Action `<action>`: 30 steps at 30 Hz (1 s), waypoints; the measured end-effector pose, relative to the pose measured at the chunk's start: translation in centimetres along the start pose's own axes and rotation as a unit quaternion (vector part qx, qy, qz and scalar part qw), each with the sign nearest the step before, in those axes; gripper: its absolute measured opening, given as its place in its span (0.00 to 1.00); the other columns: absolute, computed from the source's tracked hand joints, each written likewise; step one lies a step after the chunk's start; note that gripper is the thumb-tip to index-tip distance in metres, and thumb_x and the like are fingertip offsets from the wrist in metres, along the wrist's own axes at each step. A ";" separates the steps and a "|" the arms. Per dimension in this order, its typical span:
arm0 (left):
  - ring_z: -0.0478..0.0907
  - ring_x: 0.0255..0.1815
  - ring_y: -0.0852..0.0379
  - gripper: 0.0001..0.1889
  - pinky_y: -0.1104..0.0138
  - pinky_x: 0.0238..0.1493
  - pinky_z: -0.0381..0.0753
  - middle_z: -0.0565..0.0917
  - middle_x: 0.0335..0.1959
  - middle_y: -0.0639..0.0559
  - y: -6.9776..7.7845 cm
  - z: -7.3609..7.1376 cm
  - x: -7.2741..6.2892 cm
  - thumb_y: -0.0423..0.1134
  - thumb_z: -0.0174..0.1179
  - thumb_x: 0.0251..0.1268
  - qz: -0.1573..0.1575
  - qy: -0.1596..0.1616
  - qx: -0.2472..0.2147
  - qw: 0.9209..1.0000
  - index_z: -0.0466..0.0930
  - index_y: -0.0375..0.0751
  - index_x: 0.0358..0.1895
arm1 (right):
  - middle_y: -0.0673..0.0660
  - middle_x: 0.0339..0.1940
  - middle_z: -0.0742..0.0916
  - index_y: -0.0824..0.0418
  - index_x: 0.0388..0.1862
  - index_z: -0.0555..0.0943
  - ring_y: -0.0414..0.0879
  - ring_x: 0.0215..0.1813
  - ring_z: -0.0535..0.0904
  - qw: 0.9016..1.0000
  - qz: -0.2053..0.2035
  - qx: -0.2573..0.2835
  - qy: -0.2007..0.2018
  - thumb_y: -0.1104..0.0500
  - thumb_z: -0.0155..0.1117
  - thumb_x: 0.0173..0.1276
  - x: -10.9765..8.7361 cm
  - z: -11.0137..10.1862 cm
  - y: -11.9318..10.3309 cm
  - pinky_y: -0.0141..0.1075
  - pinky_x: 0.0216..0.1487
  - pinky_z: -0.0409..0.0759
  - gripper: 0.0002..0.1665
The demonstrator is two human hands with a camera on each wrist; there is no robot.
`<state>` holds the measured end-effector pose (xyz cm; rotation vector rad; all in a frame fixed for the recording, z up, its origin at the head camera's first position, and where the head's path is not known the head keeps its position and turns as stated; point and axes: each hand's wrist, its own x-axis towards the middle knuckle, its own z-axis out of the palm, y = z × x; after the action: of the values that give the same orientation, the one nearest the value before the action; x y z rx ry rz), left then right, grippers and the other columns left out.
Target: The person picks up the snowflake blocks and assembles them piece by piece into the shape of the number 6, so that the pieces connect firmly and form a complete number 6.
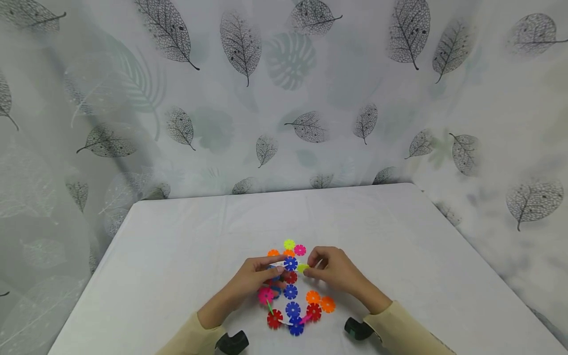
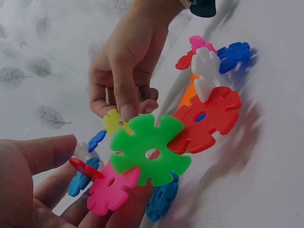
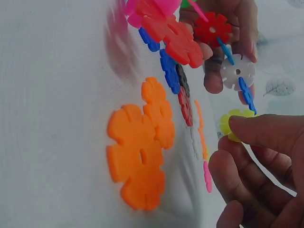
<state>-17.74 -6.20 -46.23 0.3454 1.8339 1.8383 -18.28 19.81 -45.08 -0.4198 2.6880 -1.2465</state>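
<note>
My left hand point(image 1: 250, 280) holds a linked chain of plastic snowflake discs between thumb and fingers. In the right wrist view its fingers lie by a white snowflake disc point(image 3: 230, 75), with a blue snowflake disc point(image 3: 246, 95) slotted into that. A yellow snowflake disc point(image 3: 232, 122) is pinched between thumb and finger of my right hand point(image 1: 335, 268), close to the blue one. Whether yellow and blue are joined, I cannot tell. Pink point(image 2: 111, 190), green point(image 2: 130, 147) and red point(image 2: 213, 121) snowflake discs curve along the chain near the left palm.
Two orange snowflake discs point(image 3: 137, 161) lie on the white tablecloth point(image 1: 177, 246), nearer my right forearm. Several more, including a lime one point(image 1: 289, 244) and a pink one point(image 1: 300, 250), lie beyond the hands. A leaf-print curtain point(image 1: 266, 98) hangs behind the table.
</note>
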 end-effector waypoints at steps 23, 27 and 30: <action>0.88 0.45 0.45 0.24 0.60 0.44 0.87 0.86 0.52 0.38 0.1 0.1 -0.1 0.42 0.59 0.76 -0.004 0.004 -0.015 1.000 0.74 0.36 0.70 | 0.48 0.32 0.85 0.54 0.34 0.81 0.45 0.29 0.82 0.999 -0.009 0.030 0.017 0.54 0.78 0.61 -0.3 0.1 -0.5 0.36 0.32 0.83 0.12; 0.88 0.44 0.45 0.24 0.59 0.42 0.87 0.86 0.51 0.37 0.3 0.2 -0.1 0.42 0.60 0.76 -0.009 0.011 -0.015 1.000 0.75 0.36 0.69 | 0.47 0.32 0.86 0.54 0.35 0.81 0.44 0.29 0.82 0.999 -0.013 0.030 0.023 0.55 0.78 0.62 -0.4 0.2 -0.6 0.36 0.32 0.83 0.11; 0.88 0.44 0.45 0.25 0.58 0.43 0.87 0.86 0.51 0.37 0.4 0.4 -0.2 0.42 0.60 0.75 -0.008 0.013 -0.016 1.000 0.74 0.35 0.70 | 0.46 0.32 0.86 0.53 0.35 0.81 0.43 0.30 0.83 0.999 -0.024 0.021 0.030 0.55 0.78 0.62 -0.5 0.2 -0.7 0.35 0.33 0.83 0.11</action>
<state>-17.45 -5.92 -45.78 0.2956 1.8183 1.8679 -17.66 19.37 -44.67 -0.4513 2.7108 -1.3476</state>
